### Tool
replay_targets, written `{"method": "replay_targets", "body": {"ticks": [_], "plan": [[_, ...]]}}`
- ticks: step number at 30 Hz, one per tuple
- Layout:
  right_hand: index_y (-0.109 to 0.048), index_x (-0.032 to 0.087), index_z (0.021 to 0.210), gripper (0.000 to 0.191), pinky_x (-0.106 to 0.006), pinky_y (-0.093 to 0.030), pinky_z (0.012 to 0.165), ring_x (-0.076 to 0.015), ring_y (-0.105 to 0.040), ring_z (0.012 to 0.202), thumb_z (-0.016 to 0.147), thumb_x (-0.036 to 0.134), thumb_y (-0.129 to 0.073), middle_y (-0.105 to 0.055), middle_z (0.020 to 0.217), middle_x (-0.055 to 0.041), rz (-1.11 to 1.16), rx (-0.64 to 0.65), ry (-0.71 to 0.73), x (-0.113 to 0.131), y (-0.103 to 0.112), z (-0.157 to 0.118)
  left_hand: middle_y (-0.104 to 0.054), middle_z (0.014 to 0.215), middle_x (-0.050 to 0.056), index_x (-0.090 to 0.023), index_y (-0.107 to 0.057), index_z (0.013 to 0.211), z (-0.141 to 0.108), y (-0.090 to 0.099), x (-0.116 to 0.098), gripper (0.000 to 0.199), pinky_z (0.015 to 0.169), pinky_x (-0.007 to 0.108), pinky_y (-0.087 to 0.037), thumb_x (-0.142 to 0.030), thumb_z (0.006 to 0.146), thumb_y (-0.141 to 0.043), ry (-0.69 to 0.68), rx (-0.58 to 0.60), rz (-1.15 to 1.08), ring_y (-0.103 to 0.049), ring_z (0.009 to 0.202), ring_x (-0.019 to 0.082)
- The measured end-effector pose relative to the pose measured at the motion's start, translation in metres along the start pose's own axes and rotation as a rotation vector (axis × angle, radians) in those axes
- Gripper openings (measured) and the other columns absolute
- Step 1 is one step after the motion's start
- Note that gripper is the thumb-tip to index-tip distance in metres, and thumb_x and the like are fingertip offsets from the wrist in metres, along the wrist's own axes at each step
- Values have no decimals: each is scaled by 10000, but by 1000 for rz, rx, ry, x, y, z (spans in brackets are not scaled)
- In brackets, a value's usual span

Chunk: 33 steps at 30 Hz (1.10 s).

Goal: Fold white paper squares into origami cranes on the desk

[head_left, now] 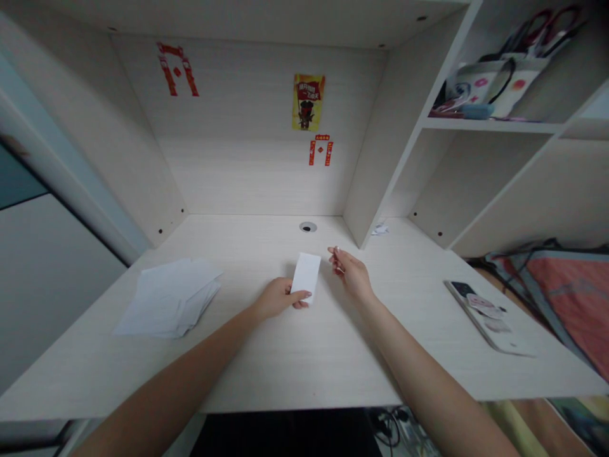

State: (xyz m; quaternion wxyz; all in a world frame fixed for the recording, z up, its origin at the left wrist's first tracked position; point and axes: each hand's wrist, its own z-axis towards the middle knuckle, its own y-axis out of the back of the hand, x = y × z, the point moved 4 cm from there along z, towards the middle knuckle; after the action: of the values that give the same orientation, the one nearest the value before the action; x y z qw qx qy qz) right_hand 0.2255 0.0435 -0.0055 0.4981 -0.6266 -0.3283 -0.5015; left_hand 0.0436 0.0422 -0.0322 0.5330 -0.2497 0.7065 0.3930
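My left hand [280,297] grips a small white rectangle of paper [307,270], which looks folded, by its lower end. The thumb lies across the front of it and the other fingers are behind. The paper is tilted slightly above the white desk [266,374]. Just right of the paper, apart from it, is my right hand [351,271]. Its fingers are curled in and the thumb and forefinger are pressed together, with nothing visible between them. A loose stack of white paper sheets [166,298] lies on the desk to the left of my left hand.
On the right of the desk lies a tablet-like device [490,317] with stickers. A round cable hole [307,226] is near the back panel. An upright divider [380,139] stands behind my right hand. Cups with scissors [518,79] sit on the upper right shelf. A red bag [566,298] is far right.
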Motion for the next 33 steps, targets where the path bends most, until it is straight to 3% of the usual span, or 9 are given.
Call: {"method": "replay_targets", "body": {"ticks": [4,7,10,14,20,23,26,29,33], "plan": [[-680,185,948,394,-243,-400,565,-129,-521,657,673,468,-668,-645,805,-35,-222,196,47,-8,-19,-10,-697,768,102,-94,-610,903,1,5,-3,362,573,244,-481,-413,730,-621,-35,-125,-111,-652,625,164],[-686,164,837,339,-242,-385,556,-126,-510,622,662,454,-677,-633,714,-24,-286,297,50,-15,-30,-17,-691,839,98,-99,-607,973,-1,5,-7,411,600,260,-487,-425,724,-631,-53,-134,-147,-660,669,181],[-662,158,685,311,-240,-349,526,-106,-457,541,661,469,-667,-571,593,3,-292,297,50,-17,-31,-18,-687,832,71,-111,-645,902,-5,8,-12,405,653,277,-481,-483,763,-566,-113,-170,-113,-644,730,194],[-643,163,648,350,-241,-329,511,-102,-430,512,642,512,-666,-543,565,11,-278,302,2,-18,-29,-16,-673,716,52,-111,-664,776,-7,18,-13,527,675,287,-461,-564,825,-400,-105,-313,-90,-612,741,206],[-567,172,594,334,-231,-315,494,-97,-411,508,688,485,-633,-483,536,28,-252,343,37,-21,-32,-16,-684,769,35,-129,-666,850,-4,23,-18,389,699,269,-462,-486,777,-530,-144,-305,-162,-608,744,181],[-615,177,830,292,-227,-312,474,-95,-402,479,688,429,-652,-472,513,55,-229,307,75,-26,-32,-16,-697,846,47,-139,-662,917,-2,20,-19,346,731,265,-468,-433,754,-582,-171,-270,-212,-624,786,177],[-528,192,1134,513,-227,-352,482,-106,-456,491,687,405,-664,-535,553,59,-213,259,90,-31,-33,-17,-703,917,71,-142,-648,967,-2,18,-18,359,754,271,-476,-405,724,-631,-158,-256,-235,-637,833,186],[-526,201,1158,521,-247,-432,576,-137,-576,645,703,420,-653,-653,742,-12,-244,298,98,-33,-36,-20,-700,964,89,-137,-633,982,-4,19,-20,376,797,285,-476,-374,692,-674,-145,-279,-246,-643,861,188],[-524,227,1166,512,-271,-472,661,-175,-627,815,714,433,-647,-681,926,-60,-264,353,89,-33,-39,-22,-698,985,96,-142,-627,985,-6,21,-22,399,827,310,-477,-356,658,-708,-118,-303,-275,-647,882,194]]}}
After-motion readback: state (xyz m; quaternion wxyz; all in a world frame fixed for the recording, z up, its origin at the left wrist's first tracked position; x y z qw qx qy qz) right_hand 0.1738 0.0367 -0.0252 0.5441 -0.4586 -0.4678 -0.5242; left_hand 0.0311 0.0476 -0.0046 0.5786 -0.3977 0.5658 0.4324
